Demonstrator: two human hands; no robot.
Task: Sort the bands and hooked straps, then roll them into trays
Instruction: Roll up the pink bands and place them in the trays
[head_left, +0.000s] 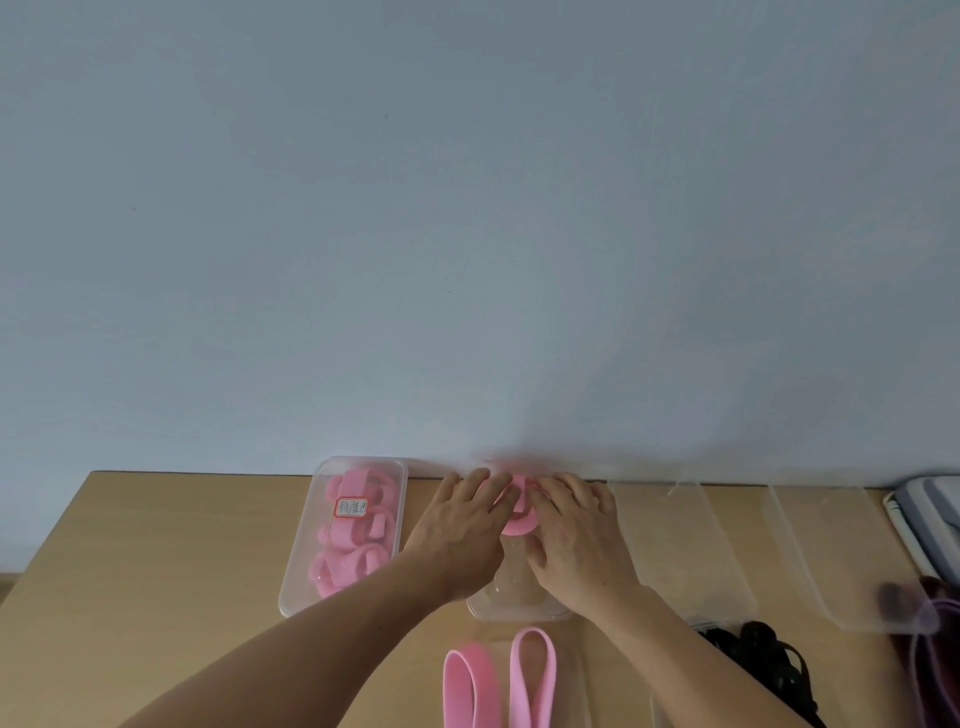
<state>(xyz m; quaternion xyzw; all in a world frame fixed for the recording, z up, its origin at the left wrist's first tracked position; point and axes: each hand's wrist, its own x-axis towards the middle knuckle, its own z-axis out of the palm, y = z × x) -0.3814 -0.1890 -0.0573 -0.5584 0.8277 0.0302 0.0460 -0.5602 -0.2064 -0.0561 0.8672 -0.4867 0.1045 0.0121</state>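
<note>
Two hands close on one rolled pink rubbery band (519, 517) above a clear plastic tray.
Well left of the fingers, a labelled clear plastic tray (363, 460) holds several rolled pink bands (337, 566) on the tan wooden bench (156, 545). The left hand (462, 530) lays its fingers (480, 486) curved over the roll's left side. The right hand (576, 535) meets it with fingers (561, 486) curved over the right side, so both grasp the roll between them at the far end of a second clear tray (519, 605) that lies under the wrists. Nearer than the fingers, two loose pink band loops (470, 686) lie flat on the bench. Right of the fingers stand a third clear tray (680, 551) and a fourth clear tray (847, 556), side by side. At their near ends lie a tangle of black hooked straps (763, 654) and some blurred purple bands (935, 639).
</note>
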